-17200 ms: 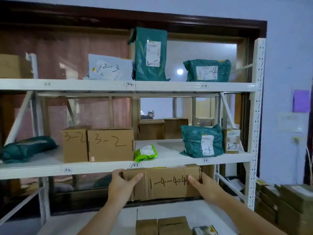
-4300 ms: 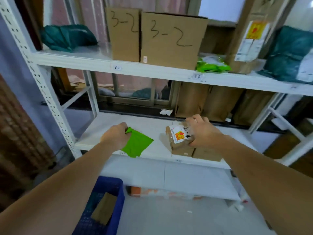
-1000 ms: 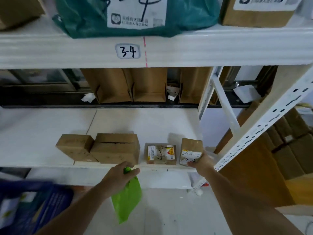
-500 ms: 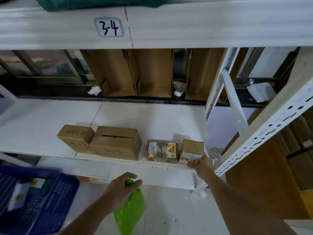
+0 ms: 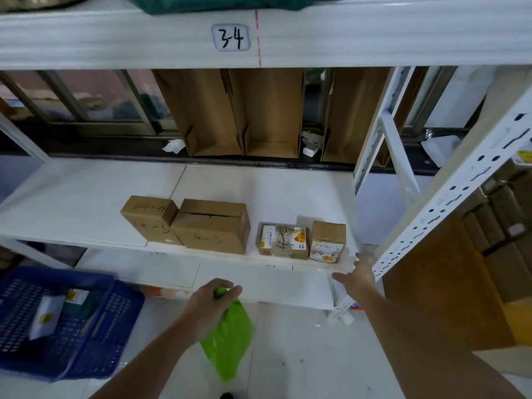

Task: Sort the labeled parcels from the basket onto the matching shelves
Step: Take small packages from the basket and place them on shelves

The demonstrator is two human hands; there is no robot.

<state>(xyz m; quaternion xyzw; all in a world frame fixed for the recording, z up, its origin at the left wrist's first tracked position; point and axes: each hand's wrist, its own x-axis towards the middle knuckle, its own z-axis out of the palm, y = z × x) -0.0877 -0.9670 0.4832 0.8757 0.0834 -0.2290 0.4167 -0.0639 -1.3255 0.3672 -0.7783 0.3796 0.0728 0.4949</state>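
Note:
My left hand (image 5: 211, 305) pinches the top of a green plastic mailer (image 5: 229, 338), which hangs below the low white shelf (image 5: 86, 203). My right hand (image 5: 358, 276) is open with fingers spread, just off the shelf's front edge, a little below and right of a small labelled cardboard box (image 5: 328, 240). Left of that box stand another small labelled box (image 5: 283, 240) and two larger cardboard boxes (image 5: 213, 226) (image 5: 149, 217). The blue basket (image 5: 95, 341) sits on the floor at the lower left with a few parcels inside.
The upper shelf beam (image 5: 374, 33) carries a tag reading 3-4, with a teal bag on top. Flattened cardboard boxes (image 5: 239, 110) lean behind the low shelf. A perforated white upright (image 5: 449, 203) slants at the right, with stacked brown boxes (image 5: 506, 226) beyond.
My right hand has let go of the small box on the shelf and pulled back to the right, open. The view shifted up and left, showing more of the basket.

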